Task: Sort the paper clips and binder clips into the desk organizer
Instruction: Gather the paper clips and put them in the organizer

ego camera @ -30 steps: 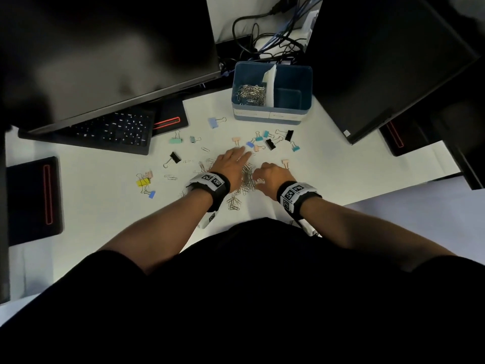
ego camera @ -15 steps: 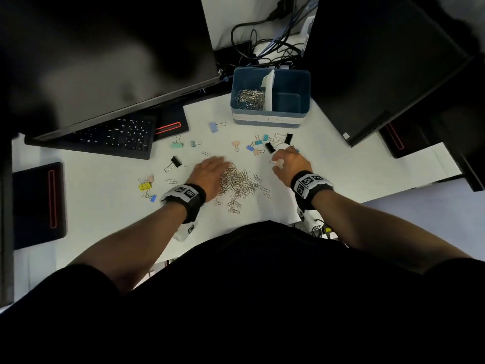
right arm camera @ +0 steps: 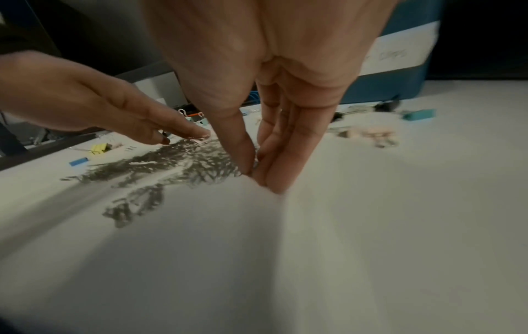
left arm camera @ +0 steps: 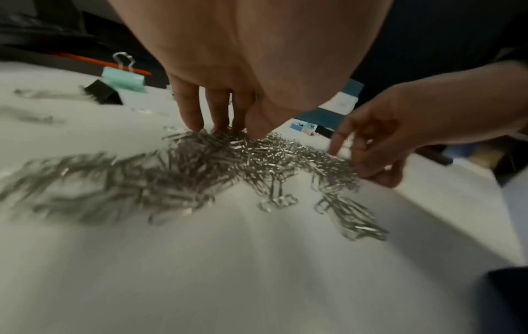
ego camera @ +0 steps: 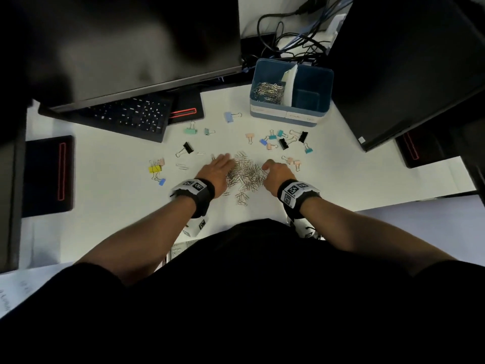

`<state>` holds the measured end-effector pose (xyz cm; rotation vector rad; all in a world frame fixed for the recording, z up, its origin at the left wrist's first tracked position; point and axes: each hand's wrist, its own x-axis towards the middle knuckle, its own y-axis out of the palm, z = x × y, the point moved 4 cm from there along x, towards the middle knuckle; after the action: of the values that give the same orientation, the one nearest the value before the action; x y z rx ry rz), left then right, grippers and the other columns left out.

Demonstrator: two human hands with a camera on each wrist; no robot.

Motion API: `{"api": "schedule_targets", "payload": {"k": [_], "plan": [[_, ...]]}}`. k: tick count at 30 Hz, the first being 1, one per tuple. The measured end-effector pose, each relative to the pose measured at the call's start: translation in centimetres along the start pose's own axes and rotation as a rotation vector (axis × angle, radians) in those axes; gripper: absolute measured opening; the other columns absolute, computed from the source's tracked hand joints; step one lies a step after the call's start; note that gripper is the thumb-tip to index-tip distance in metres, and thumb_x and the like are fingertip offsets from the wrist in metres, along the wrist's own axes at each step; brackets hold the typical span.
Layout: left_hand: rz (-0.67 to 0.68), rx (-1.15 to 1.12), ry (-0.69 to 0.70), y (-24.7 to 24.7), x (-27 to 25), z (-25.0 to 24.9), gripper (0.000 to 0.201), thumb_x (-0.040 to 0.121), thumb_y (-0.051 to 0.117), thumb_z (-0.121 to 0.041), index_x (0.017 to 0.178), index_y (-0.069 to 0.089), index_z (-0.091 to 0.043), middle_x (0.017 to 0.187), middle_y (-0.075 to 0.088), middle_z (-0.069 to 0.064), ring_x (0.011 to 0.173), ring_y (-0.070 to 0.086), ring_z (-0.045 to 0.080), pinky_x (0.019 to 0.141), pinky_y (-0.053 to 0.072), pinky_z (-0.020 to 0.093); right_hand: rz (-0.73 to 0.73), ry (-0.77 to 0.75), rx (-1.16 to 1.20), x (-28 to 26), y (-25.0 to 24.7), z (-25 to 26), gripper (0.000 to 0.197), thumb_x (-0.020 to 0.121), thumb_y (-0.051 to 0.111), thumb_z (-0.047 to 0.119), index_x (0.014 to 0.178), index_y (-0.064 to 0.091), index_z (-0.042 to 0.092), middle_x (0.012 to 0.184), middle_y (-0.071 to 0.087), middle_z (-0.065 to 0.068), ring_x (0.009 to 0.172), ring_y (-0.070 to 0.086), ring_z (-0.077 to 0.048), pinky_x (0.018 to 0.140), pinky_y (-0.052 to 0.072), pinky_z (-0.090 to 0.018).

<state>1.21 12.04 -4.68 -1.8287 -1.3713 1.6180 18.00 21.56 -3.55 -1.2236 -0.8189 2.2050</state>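
Paper clips point(ego camera: 245, 173): heap, mid-tabletop near front edge. Left hand point(ego camera: 219, 170), right hand point(ego camera: 275, 174): fingers straight, flanking heap, gripping nothing. Organizer point(ego camera: 290, 119): rear edge. Risk: scooped clips spilling, snagging nearby binder clips point(ego camera: 284, 143).

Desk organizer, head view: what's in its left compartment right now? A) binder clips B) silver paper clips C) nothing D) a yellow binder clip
B: the head view shows a heap of silver paper clips in the left compartment of the desk organizer, while the colored binder clips all lie out on the table.
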Motion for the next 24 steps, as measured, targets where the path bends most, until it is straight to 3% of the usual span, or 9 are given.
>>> {"api": "schedule_targets", "payload": {"k": [2, 5, 8, 11, 13, 16, 20, 24], "plan": [[-0.128, -0.090, -0.013, 0.3, -1.3, 1.0, 0.066, 0.090, 0.040, -0.005, 0.149, 0.019, -0.027, 0.161, 0.006, 0.000, 0.148, 0.008, 0.021, 0.121, 0.015, 0.041, 0.009, -0.050, -0.014, 0.6, 0.8, 1.5, 0.043, 0.086, 0.052, 0.001, 0.126, 0.052, 0.016, 0.118, 0.062, -0.014, 0.107, 0.060, -0.029, 0.083, 0.050, -0.030], [-0.308, -0.121, -0.192, -0.3, -3.7, 3.8, 0.060, 0.089, 0.045, -0.008, 0.146, 0.031, -0.022, 0.158, 0.018, 0.003, 0.145, 0.018, 0.027, 0.118, 0.020, 0.043, 0.085, -0.091, 0.014, 1.1, 1.6, 2.9, 0.039, 0.088, 0.054, 0.004, 0.124, 0.057, 0.017, 0.119, 0.064, -0.011, 0.106, 0.062, -0.027, 0.083, 0.050, -0.027], [-0.305, -0.127, -0.374, -0.7, -5.2, 6.8, 0.059, 0.090, 0.046, -0.011, 0.146, 0.028, -0.014, 0.157, 0.020, 0.007, 0.143, 0.020, 0.028, 0.117, 0.022, 0.044, 0.051, -0.094, 0.112, 1.2, 0.8, 2.5, 0.032, 0.086, 0.063, 0.011, 0.118, 0.061, 0.015, 0.112, 0.067, -0.009, 0.099, 0.065, -0.024, 0.082, 0.050, -0.023], [-0.235, -0.141, -0.445, -0.7, -5.5, 8.3, 0.060, 0.091, 0.045, -0.013, 0.147, 0.024, -0.012, 0.158, 0.019, 0.007, 0.143, 0.021, 0.028, 0.116, 0.023, 0.043, -0.109, -0.056, 0.084, 1.4, -0.3, 1.4, 0.036, 0.083, 0.063, 0.013, 0.119, 0.059, 0.016, 0.117, 0.061, -0.011, 0.104, 0.062, -0.025, 0.089, 0.052, -0.031], [-0.197, -0.135, -0.425, -0.4, -5.4, 7.9, 0.061, 0.091, 0.044, -0.010, 0.148, 0.023, -0.013, 0.159, 0.014, 0.006, 0.145, 0.017, 0.026, 0.117, 0.021, 0.041, -0.126, -0.016, 0.039, 1.6, -0.5, 1.3, 0.050, 0.082, 0.061, 0.011, 0.130, 0.051, 0.018, 0.130, 0.050, -0.011, 0.115, 0.058, -0.027, 0.094, 0.051, -0.036], [-0.155, -0.114, -0.302, 0.6, -5.0, 5.5, 0.067, 0.087, 0.042, -0.003, 0.149, 0.019, -0.013, 0.160, 0.007, 0.006, 0.148, 0.008, 0.024, 0.118, 0.018, 0.039, -0.040, -0.054, -0.062, 1.9, -0.2, 2.8, 0.071, 0.080, 0.060, 0.005, 0.145, 0.035, 0.018, 0.141, 0.036, -0.012, 0.130, 0.044, -0.028, 0.104, 0.046, -0.041], [-0.185, -0.120, -0.178, 0.6, -4.5, 3.6, 0.069, 0.086, 0.044, -0.002, 0.149, 0.020, -0.017, 0.160, 0.010, 0.004, 0.147, 0.011, 0.024, 0.118, 0.020, 0.040, 0.092, -0.200, -0.154, 1.7, 1.0, 6.1, 0.069, 0.083, 0.054, -0.001, 0.145, 0.036, 0.020, 0.142, 0.034, -0.009, 0.135, 0.036, -0.026, 0.108, 0.040, -0.036], [-0.207, -0.100, -0.185, -2.1, -2.7, 3.6, 0.079, 0.084, 0.048, 0.000, 0.151, 0.012, -0.020, 0.161, 0.001, 0.001, 0.147, 0.006, 0.023, 0.117, 0.019, 0.040, 0.100, -0.187, -0.094, 1.7, 1.0, 6.7, 0.069, 0.082, 0.054, -0.003, 0.145, 0.038, 0.019, 0.143, 0.036, -0.010, 0.130, 0.044, -0.026, 0.106, 0.042, -0.032]]}}
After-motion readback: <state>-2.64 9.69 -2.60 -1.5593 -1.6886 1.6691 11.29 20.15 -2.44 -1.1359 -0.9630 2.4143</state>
